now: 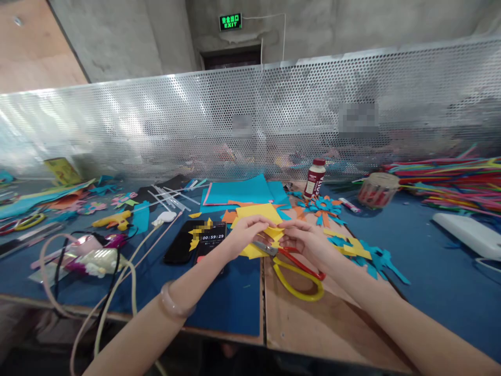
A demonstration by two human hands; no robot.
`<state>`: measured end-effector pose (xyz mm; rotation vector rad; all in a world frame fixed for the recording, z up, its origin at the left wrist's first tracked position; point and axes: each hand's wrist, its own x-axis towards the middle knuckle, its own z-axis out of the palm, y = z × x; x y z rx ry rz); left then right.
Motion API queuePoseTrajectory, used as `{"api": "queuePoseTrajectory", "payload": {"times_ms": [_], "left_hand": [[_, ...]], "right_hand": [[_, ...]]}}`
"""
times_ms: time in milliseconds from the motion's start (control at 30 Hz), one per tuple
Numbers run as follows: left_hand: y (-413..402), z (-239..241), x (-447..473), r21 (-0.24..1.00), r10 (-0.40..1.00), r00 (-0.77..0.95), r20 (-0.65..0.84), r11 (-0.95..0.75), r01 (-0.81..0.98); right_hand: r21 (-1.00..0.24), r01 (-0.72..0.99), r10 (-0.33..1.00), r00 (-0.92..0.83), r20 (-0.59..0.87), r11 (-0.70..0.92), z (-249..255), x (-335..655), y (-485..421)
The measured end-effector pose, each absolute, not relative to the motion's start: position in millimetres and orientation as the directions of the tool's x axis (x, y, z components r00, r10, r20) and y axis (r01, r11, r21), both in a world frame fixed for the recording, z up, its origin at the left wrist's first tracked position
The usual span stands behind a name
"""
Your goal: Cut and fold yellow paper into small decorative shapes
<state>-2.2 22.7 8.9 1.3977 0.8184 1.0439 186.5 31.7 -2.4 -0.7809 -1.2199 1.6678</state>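
Both my hands meet over the middle of the table, pinching a small piece of yellow paper (275,231) between them. My left hand (252,232) has its fingers closed on the paper's left side, and my right hand (303,237) grips its right side. Beneath them lie larger yellow sheets (258,211). A pair of scissors (299,282) with one red and one yellow handle rests just below my hands, its blades pointing left under them. Blue and orange paper cutouts (326,209) are spread to the right of my hands.
Left of my hands lie two phones (180,243), one showing a timer, and a yellow glue gun (113,220) with loose cables. Blue sheets (238,190) and a bottle (315,178) stand behind. Pipe cleaners (462,183) pile at right, before a perforated metal screen (305,104).
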Motion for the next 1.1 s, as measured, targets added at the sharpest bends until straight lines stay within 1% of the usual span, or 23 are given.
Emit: {"api": "queuePoseTrajectory", "payload": {"times_ms": [167, 233, 300, 367, 433, 500, 567, 633, 700, 833, 933, 1000, 1100], "left_hand": [[24.8, 6.1, -1.3, 0.964, 0.922, 0.328, 0.203, -0.248, 0.100], [24.8, 5.2, -1.3, 0.960, 0.927, 0.326, 0.187, -0.242, 0.139], [24.1, 4.9, -1.5, 0.961, 0.931, 0.322, 0.172, -0.230, 0.151], [23.3, 4.9, -1.7, 0.956, 0.926, 0.330, 0.184, -0.246, 0.159], [22.9, 4.7, -2.0, 0.948, 0.918, 0.344, 0.196, -0.267, 0.173], [23.0, 4.2, -1.9, 0.950, 0.918, 0.345, 0.195, -0.264, 0.168], [23.3, 3.3, -1.2, 0.960, 0.928, 0.325, 0.182, -0.239, 0.146], [23.6, 1.9, 0.1, 0.971, 0.940, 0.299, 0.166, -0.209, 0.117], [23.8, -0.4, 1.5, 0.971, 0.941, 0.292, 0.173, -0.212, 0.107], [24.0, -5.8, 3.2, 0.940, 0.921, 0.305, 0.243, -0.302, 0.161], [23.1, -7.3, 4.2, 0.930, 0.930, 0.241, 0.277, -0.323, 0.177], [22.0, -6.7, 5.5, 0.946, 0.944, 0.216, 0.248, -0.284, 0.155], [21.1, -6.9, 7.5, 0.978, 0.950, 0.273, 0.149, -0.182, 0.099]], "right_hand": [[-0.972, -0.225, 0.929, -0.368, 0.020, -0.069, -3.3, 184.5, 28.4], [-0.985, -0.167, 0.929, -0.368, 0.021, -0.044, -2.8, 184.1, 27.9], [-0.997, -0.075, 0.932, -0.362, 0.026, -0.002, -1.4, 183.7, 27.6], [-0.992, 0.066, 0.931, -0.356, 0.079, 0.109, 0.2, 183.4, 27.5], [-0.940, 0.205, 0.912, -0.366, 0.186, 0.274, 0.5, 183.2, 27.8], [-0.886, 0.273, 0.892, -0.366, 0.264, 0.374, -1.0, 183.0, 28.6], [-0.897, 0.255, 0.898, -0.352, 0.263, 0.362, -4.1, 182.7, 29.7], [-0.933, 0.205, 0.915, -0.341, 0.216, 0.296, -6.8, 182.4, 30.6], [-0.948, 0.178, 0.920, -0.342, 0.192, 0.263, -7.2, 182.4, 30.7], [-0.919, 0.238, 0.899, -0.385, 0.208, 0.314, -1.0, 183.2, 29.4], [-0.915, 0.266, 0.912, -0.358, 0.199, 0.304, 1.5, 183.4, 28.7], [-0.942, 0.220, 0.933, -0.314, 0.178, 0.253, -0.4, 182.9, 28.5], [-0.976, 0.132, 0.951, -0.278, 0.134, 0.176, -5.8, 181.6, 28.1]]}}
